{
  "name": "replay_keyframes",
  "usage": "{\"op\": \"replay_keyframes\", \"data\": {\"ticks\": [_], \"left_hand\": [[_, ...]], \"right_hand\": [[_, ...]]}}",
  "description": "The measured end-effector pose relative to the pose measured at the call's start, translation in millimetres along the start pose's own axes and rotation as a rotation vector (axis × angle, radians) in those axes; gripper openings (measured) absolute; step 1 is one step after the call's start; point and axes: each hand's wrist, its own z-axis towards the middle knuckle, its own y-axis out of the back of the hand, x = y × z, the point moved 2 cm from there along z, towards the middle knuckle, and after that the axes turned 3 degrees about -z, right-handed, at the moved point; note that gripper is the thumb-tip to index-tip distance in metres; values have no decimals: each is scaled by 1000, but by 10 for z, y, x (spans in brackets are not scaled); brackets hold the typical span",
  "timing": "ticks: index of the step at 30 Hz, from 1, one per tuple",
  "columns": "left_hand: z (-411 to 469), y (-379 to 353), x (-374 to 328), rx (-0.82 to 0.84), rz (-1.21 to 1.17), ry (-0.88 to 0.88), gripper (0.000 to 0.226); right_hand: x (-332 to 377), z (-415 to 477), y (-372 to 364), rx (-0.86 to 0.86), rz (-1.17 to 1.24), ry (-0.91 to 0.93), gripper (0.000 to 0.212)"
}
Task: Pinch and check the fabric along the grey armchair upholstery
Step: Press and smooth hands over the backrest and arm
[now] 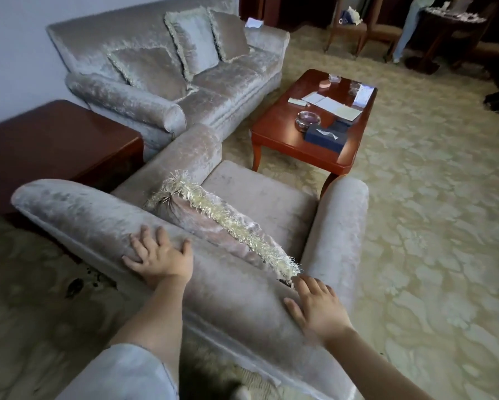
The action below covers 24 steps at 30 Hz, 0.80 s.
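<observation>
Fingers point(137, 244): spread and relaxed on left hand point(159, 256) and right hand point(319, 308), nothing pinched; laid flat atop grey armchair point(231, 295) backrest, presumably to feel the fabric.

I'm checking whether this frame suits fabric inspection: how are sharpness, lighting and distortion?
Head view: the right hand is slightly motion-blurred, the left hand crisper; wide-angle distortion bows the sofa toward the edges; the near-left carpet lies dim; the coffee table top carries a bright glare patch.
</observation>
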Motion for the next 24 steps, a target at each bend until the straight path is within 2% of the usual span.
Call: {"op": "replay_keyframes", "data": {"ticks": [7, 12, 17, 20, 24], "left_hand": [[44, -26, -1, -11, 79, 21, 66], [-22, 42, -19, -1, 62, 18, 62], [-191, 149, -108, 60, 14, 67, 70], [-411, 142, -299, 16, -147, 234, 77], [-947, 53, -679, -43, -331, 711, 87]], "right_hand": [[-67, 666, 64, 25, 5, 175, 55], [-208, 823, 181, -6, 1, 354, 58], [-525, 830, 211, 41, 8, 432, 57], [-748, 881, 243, 83, -16, 512, 59], [-1230, 948, 360, 82, -62, 607, 49]]}}
